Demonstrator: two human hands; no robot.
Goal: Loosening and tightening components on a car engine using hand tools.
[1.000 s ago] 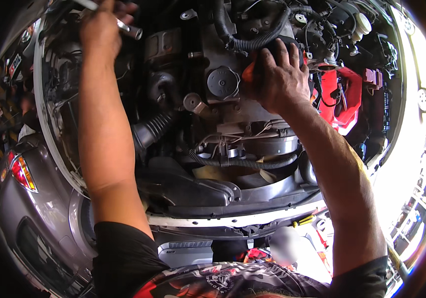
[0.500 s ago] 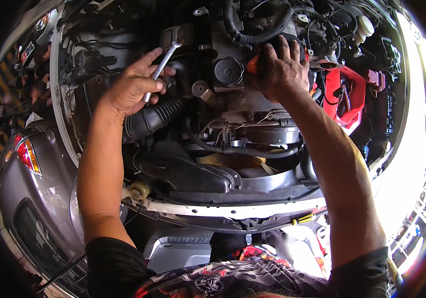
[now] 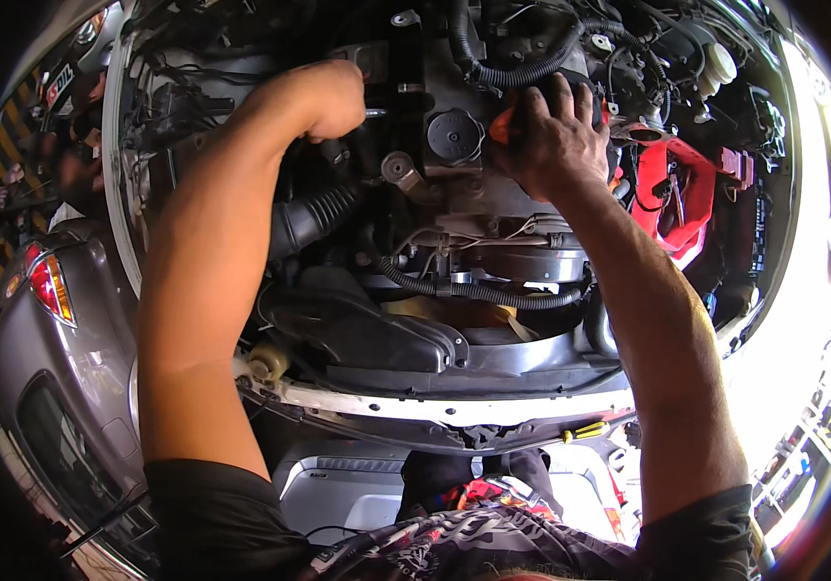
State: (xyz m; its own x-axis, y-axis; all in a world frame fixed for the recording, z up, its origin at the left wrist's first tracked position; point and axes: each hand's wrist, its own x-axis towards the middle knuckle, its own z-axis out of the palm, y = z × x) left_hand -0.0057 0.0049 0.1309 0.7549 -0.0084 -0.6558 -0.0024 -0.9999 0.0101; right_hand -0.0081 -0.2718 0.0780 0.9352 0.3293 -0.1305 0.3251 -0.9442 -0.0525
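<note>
Over a dark engine point(image 3: 478, 198), two bare hands, well apart. On one side, left hand point(image 3: 336, 99) bent down and curled like a fist, most fingers hidden under it. Just by its right edge, a thin shiny metal piece point(image 3: 376, 113), maybe part of a tool. Hard to tell from here how tight the curl, or around what. Likely turned down like that to reach a low, dark spot beside the engine.

On the other side, right hand point(image 3: 560, 140) laid over an orange and black thing point(image 3: 502, 127), fingers spread and a little bent. Perhaps put there to lean on, or to hold the thing steady; no way to tell a grip from a rest. Between the two hands, a round black cap point(image 3: 455, 135), untouched. Just past the right hand, a bent, ridged black hose point(image 3: 522, 74). Below the left hand, a fat ridged black tube point(image 3: 314, 221).

Right of the right forearm point(image 3: 672, 310), a bright red part point(image 3: 698, 208). Down by the pale front bar point(image 3: 454, 409), a tool with a yellow handle point(image 3: 587, 432), maybe set there for easy grabbing. Off to the left, a gray car point(image 3: 86, 349).
</note>
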